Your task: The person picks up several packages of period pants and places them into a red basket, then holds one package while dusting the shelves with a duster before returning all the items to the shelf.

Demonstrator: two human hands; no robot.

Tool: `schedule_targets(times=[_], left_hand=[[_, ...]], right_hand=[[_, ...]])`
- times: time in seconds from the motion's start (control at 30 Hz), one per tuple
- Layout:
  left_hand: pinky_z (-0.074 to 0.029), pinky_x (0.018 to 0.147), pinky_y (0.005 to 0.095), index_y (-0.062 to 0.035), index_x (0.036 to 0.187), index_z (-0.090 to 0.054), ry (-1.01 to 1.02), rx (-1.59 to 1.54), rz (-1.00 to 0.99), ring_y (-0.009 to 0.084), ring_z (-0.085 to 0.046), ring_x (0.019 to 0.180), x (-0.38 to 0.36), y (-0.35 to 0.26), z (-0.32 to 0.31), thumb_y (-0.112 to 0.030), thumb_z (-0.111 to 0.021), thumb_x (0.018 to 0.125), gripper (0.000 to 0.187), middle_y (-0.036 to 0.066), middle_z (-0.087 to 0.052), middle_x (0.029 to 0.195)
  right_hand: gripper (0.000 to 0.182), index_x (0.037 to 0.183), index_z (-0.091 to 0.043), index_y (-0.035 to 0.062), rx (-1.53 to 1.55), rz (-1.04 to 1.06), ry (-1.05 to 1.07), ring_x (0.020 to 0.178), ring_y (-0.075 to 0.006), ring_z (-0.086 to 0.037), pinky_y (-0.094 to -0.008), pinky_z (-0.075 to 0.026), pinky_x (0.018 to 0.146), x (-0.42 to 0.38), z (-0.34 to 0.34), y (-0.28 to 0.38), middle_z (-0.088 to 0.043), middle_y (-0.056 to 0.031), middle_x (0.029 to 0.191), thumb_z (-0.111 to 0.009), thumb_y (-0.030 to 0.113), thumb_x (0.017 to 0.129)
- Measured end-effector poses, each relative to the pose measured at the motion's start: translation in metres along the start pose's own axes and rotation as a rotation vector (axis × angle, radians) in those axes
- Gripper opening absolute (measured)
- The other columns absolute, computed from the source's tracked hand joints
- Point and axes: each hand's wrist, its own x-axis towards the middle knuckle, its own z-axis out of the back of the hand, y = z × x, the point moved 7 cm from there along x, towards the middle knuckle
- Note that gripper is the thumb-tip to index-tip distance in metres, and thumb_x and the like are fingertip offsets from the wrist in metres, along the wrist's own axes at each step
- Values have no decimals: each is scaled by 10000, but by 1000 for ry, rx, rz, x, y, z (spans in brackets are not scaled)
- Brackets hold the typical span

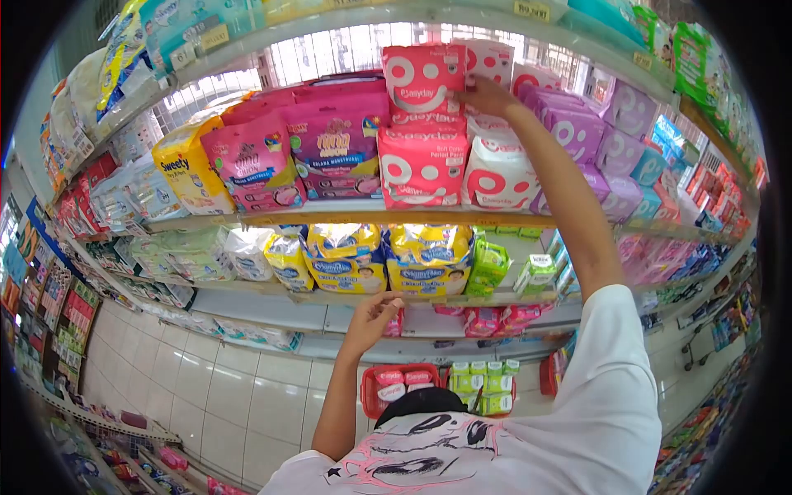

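Observation:
A red Easyday period-pants pack [418, 80] stands on top of another red Easyday pack [421, 167] on the upper shelf. My right hand [488, 96] is raised to the right edge of that top pack, with fingers bent around the edge. Behind and right of the hand are white Easyday packs [498, 175]. My left hand [373, 320] is low, in front of the shelf edge below the yellow diaper packs [429, 262]. Its fingers are loosely bent and apart, and nothing shows in it.
Purple menstrual-pants packs [337, 153] stand left of the red ones, lilac packs [577, 132] to the right. On the floor below, a red basket [368, 396] holds red and white packs, beside green-and-white boxes [487, 384]. Another shelf edge [346, 7] runs overhead.

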Motion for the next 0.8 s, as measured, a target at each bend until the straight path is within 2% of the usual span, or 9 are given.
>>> schedule_targets(times=[0.07, 0.2, 0.23, 0.3, 0.37, 0.43, 0.53, 0.67, 0.8], left_hand=[[-459, 597, 235, 3, 999, -653, -37, 34, 91, 71, -552, 708, -13, 41, 12, -216, -573, 915, 248, 18, -628, 793], [-451, 531, 265, 29, 782, -672, -226, 210, 268, 125, -562, 576, -85, 190, 62, -177, -514, 901, 286, 85, -609, 591], [-464, 537, 282, 25, 775, -668, -281, 221, 321, 145, -574, 565, -116, 244, 76, -147, -489, 845, 257, 101, -619, 620], [-503, 581, 319, 18, 835, -662, -325, 96, 379, 194, -620, 605, -210, 349, 85, -104, -448, 751, 260, 158, -659, 748], [-522, 660, 364, 27, 947, -642, -426, 198, 668, 245, -644, 690, -302, 391, 74, -135, -451, 767, 308, 178, -669, 834], [-509, 777, 380, 34, 1160, -561, -198, 474, 937, 295, -646, 857, -360, 395, 53, -248, -477, 841, 435, 218, -661, 942], [-463, 897, 381, 42, 1315, -429, -69, 246, 1188, 337, -588, 1052, -435, 451, 12, -476, -509, 861, 694, 257, -598, 1130], [-395, 993, 384, 4, 1426, -238, 5, -27, 1401, 360, -485, 1203, -454, 474, -37, -687, -520, 765, 997, 285, -410, 1351], [-396, 998, 421, -150, 1481, -45, 172, 178, 1602, 427, -427, 1237, -476, 526, -82, -732, -611, 636, 1172, 327, -280, 1409]], right_hand=[[752, 1207, -512, -30, -44, 194, -517, 989, -354, -612, -381, -459, 870, -39, 27, 10, -616, -231, 1096, -630, 565, 763], [199, 932, -588, -60, 744, 227, -744, 868, -204, -623, -352, -485, 820, -220, -19, 12, -637, -146, 896, -508, 120, 901], [148, 805, -524, -3, 890, 475, -782, 728, -155, -533, -290, -430, 697, -259, -53, 4, -543, -83, 767, -470, 98, 899], [126, 740, -497, 31, 531, 345, -1010, 696, -187, -508, -310, -448, 704, -319, -164, -74, -501, -86, 735, -484, 84, 853], [222, 1057, -509, -19, 274, -101, -333, 937, -252, -529, -304, -426, 826, -326, -278, -95, -549, -145, 997, -535, 77, 858], [370, 1190, -466, -24, 169, -14, -7, 1064, -297, -524, -347, -453, 794, -376, -377, -129, -514, -218, 1169, -590, 51, 849], [216, 901, -601, -37, 333, -355, 388, 729, -218, -610, -322, -467, 671, -447, -461, -177, -633, -168, 800, -604, 178, 885], [375, 690, -574, -15, 421, -697, 568, 614, -188, -574, -296, -450, 616, -521, -553, -248, -621, -115, 663, -637, 310, 865], [353, 778, -587, -1, 108, -485, 825, 643, -249, -605, -339, -466, 627, -542, -672, -302, -629, -141, 698, -665, 339, 830]])
